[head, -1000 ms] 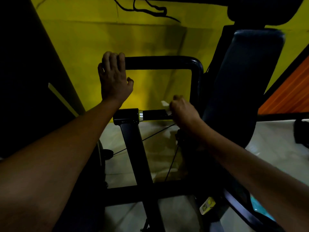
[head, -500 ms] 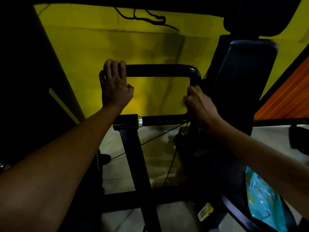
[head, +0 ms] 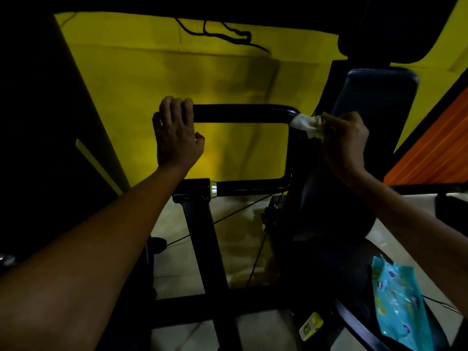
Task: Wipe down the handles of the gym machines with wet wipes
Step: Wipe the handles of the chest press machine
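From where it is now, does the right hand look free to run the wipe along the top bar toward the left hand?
Probably yes. The right hand presses the wipe on the bend, and the top bar is bare up to the left hand gripping its far end.

1. The left hand (head: 177,138) sits on the left end of the handle's (head: 240,113) top bar.
2. The right hand (head: 345,145) presses a wipe (head: 307,125) against the handle's right corner.
3. A wipe packet (head: 400,307) lies on the seat (head: 354,269), lower right.
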Motion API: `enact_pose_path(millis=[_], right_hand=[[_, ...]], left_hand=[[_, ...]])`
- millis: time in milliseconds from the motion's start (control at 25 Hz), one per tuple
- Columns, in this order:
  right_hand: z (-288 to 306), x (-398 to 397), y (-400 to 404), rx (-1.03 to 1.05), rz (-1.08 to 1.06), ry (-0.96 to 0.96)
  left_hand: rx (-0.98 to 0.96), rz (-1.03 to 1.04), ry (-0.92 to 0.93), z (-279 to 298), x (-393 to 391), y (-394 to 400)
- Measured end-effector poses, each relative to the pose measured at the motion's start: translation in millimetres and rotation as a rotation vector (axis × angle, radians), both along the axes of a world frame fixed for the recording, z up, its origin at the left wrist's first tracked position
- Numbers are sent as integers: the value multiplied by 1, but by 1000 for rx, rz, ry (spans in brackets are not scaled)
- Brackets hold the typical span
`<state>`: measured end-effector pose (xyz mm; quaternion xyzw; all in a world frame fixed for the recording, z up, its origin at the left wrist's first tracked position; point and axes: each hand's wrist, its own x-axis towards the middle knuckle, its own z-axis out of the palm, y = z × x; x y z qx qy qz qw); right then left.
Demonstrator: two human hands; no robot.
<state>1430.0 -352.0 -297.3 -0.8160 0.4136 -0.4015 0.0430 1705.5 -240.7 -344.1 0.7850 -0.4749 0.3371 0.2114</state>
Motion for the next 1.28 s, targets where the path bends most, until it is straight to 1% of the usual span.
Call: enact_pose_path(millis=[40, 120, 160, 200, 240, 280, 360, 400, 440, 480, 520, 560, 600, 640, 680, 760, 840, 880, 920, 960, 1040, 1080, 1160, 1240, 1280], right_hand=[[-1, 5, -5, 156, -47, -105], [-12, 15, -1, 502, -20, -337], [-15, 18, 3, 608, 12, -449], [-16, 21, 3, 662, 25, -531], [-14, 23, 0, 666, 21, -575], [-11, 27, -5, 613, -1, -570], [-2, 36, -6, 479, 3, -499], [-4, 36, -6, 459, 24, -474], [-9, 31, -7, 469, 42, -457], [-14, 26, -8, 543, 51, -460], [-16, 24, -7, 655, 63, -522], [-12, 24, -8, 719, 55, -604], [-6, 26, -10, 713, 40, -657], [1, 32, -10, 619, 20, -630], [10, 41, -8, 479, 27, -552], [23, 66, 5, 228, 175, -308], [25, 94, 20, 33, 344, 20], [24, 103, 24, -54, 383, 164], [25, 104, 22, -100, 400, 253], [29, 99, 19, -96, 423, 286], [38, 72, 7, -89, 461, 214], [42, 54, 4, -124, 438, 147], [42, 38, 7, -183, 339, 96], [38, 61, 19, -140, 300, 106], [37, 80, 28, -110, 326, 154]], left_hand=[[-4, -1, 0, 0, 0, -1], [-8, 1, -9, 0, 2, -1], [-11, 6, -14, -1, 2, -1], [-14, 11, -21, -1, 2, -1], [-17, 13, -28, -2, 1, -2], [-21, 14, -32, -3, 1, -3], [-32, 8, -30, -2, 2, -3], [-42, 0, -26, -2, 3, -4], [-53, -5, -28, -2, 3, -4], [-63, 2, -40, -3, 3, -4], [-72, 12, -55, -5, 4, -4], [-78, 17, -67, -5, 4, -5], [-82, 17, -72, -5, 5, -6], [-82, 14, -70, -5, 5, -6], [-79, 11, -69, -5, 5, -7], [-72, 10, -77, -6, 5, -7], [-75, 10, -78, -7, 5, -6], [-77, 7, -74, -6, 6, -6], [-76, 2, -74, -5, 7, -5], [-75, -4, -81, -5, 7, -5], [-78, -3, -113, -6, 7, -4], [-85, 3, -123, -6, 8, -4], [-84, 22, -118, -5, 7, -5], [-63, 42, -117, -5, 4, -5], [-55, 34, -108, -5, 4, -4]])
